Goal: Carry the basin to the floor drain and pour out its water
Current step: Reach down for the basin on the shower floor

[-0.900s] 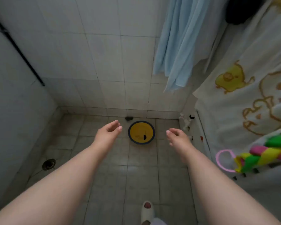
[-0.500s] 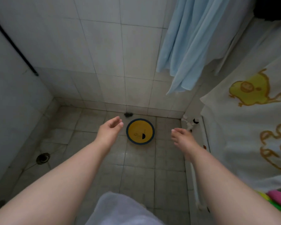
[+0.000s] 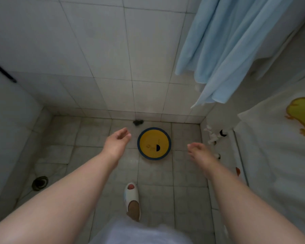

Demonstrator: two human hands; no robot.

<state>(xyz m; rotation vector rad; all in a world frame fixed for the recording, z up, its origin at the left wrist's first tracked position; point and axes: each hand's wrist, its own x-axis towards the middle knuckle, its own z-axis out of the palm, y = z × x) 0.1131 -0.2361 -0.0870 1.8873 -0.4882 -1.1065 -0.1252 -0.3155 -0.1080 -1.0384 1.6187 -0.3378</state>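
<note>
I am looking down into a tiled corner, and the white wall (image 3: 99,50) is filling the upper half of my view. Below it the grey tiled floor (image 3: 155,175) is stretching toward me. On the right a pale blue cloth (image 3: 232,50) is hanging down the wall, and beside it a white cloth with a yellow duck print (image 3: 278,155) is covering the right edge.

Both my bare arms are reaching forward over the floor. My left hand (image 3: 117,143) is hovering just to the left of the basin with its fingers loosely spread and curled, holding nothing. My right hand (image 3: 200,154) is hanging to the right of the basin, palm down, fingers relaxed and apart, also holding nothing. Neither hand is touching the basin.

The basin (image 3: 154,143) is sitting flat on the floor close to the back wall, between my two hands; it is round, yellow inside with a dark blue rim. I cannot tell from here how much water is lying in it.

My foot in a white slipper (image 3: 132,198) is standing on the tiles nearer to me than the basin. The floor drain (image 3: 40,183) is sitting at the left, near the side wall, well apart from the basin. A small dark clump (image 3: 138,122) is lying at the foot of the wall just behind the basin.
</note>
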